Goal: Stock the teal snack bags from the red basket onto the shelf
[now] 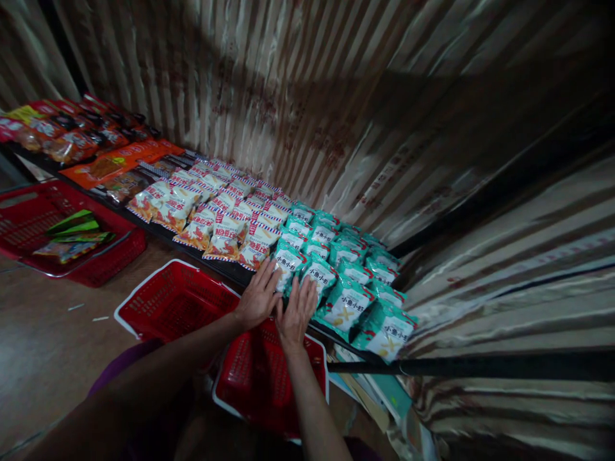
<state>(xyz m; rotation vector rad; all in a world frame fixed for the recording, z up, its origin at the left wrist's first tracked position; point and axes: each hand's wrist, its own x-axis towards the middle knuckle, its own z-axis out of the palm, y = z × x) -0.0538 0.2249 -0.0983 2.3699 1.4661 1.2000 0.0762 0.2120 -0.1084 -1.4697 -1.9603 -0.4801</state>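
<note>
Both my hands rest at the front edge of a dark shelf lined with snack bags. My left hand [259, 291] lies with its fingers stretched out against the front of a teal snack bag [287, 262]. Beside it, my right hand [296, 314] has its fingers extended over the lower part of another teal snack bag [319, 274]. Neither hand is wrapped round a bag. More teal bags stand in rows to the right and behind, and white-and-red snack bags [225, 235] stand in rows just left of my hands.
Below the shelf are a red basket [269, 410] under my hands, another red basket [168, 272] to its left, and a third red basket [129, 253] holding green packets [74, 223]. Orange packages [120, 163] lie farther left. Striped sheeting [307, 96] hangs behind; a dark bar [456, 365] is at right.
</note>
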